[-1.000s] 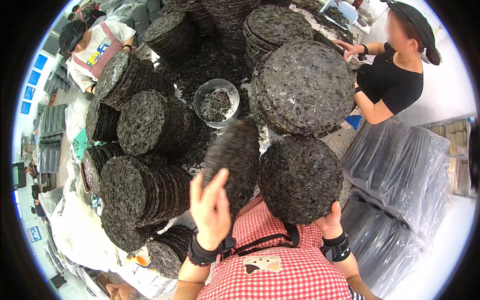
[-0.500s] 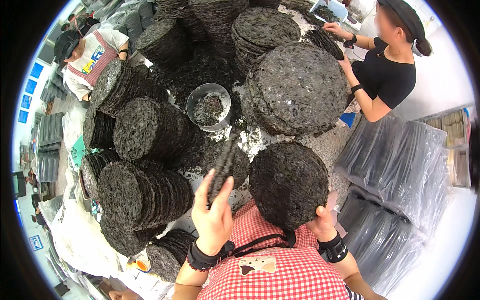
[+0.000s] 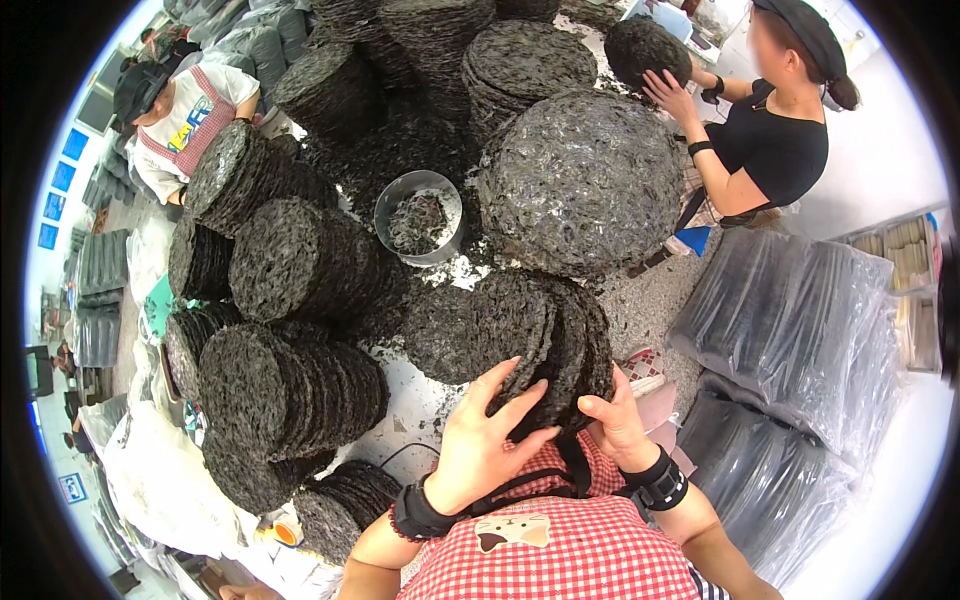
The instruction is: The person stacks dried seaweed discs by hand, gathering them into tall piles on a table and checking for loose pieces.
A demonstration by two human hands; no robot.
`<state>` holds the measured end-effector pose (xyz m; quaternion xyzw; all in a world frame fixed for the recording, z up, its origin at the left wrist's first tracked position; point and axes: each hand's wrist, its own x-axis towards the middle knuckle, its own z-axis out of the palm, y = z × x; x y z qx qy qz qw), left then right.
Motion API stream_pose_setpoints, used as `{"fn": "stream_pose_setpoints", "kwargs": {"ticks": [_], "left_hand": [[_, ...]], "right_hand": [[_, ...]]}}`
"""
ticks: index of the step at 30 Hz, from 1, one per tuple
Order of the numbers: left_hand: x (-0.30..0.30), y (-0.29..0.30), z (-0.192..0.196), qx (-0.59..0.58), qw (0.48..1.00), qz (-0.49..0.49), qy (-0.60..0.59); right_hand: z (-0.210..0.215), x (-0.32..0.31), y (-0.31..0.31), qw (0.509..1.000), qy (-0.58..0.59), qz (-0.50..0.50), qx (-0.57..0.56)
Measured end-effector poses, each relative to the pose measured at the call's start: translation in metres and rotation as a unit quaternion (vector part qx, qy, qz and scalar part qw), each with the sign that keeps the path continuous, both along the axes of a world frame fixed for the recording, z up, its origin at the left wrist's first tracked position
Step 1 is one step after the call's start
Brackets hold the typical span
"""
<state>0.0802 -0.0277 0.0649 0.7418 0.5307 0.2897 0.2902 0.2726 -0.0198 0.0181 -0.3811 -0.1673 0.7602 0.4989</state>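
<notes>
Just above my apron I hold several round, dark dried seaweed discs [image 3: 540, 330] on edge, with a gap between some of them. My left hand [image 3: 480, 440] presses its spread fingers against the discs' left face and lower edge. On the other side, my right hand [image 3: 622, 430] grips their right edge, thumb toward me; the fingers behind are partly hidden. Left of the held discs, another flat seaweed disc [image 3: 437, 335] lies on the white work surface. Beyond them stands a thick stack of larger seaweed discs [image 3: 580, 185].
A round metal bowl [image 3: 455, 245] with seaweed scraps sits mid-table. Stacked seaweed discs [image 3: 270, 390] line the left side. Clear plastic bags [image 3: 790, 330] of dark discs stand at right. One co-worker [image 3: 770, 140] holds a disc at far right; another person [image 3: 180, 110] is at far left.
My left hand has brought its seaweed disc rightward against those in my right hand, which have turned edge-on. The co-worker at right has turned a disc flat-side toward me.
</notes>
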Motion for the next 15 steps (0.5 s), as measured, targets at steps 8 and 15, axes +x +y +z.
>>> {"fn": "stream_pose_setpoints", "kwargs": {"ticks": [8, 15], "left_hand": [[-0.074, -0.012, -0.025, -0.007, 0.926, 0.309, -0.216], [-0.106, -0.002, -0.031, -0.03, 0.753, 0.434, -0.494]], "right_hand": [[-0.007, 0.028, 0.002, 0.996, 0.059, -0.056, -0.042], [-0.033, 0.053, 0.002, 0.991, 0.076, -0.081, -0.081]]}}
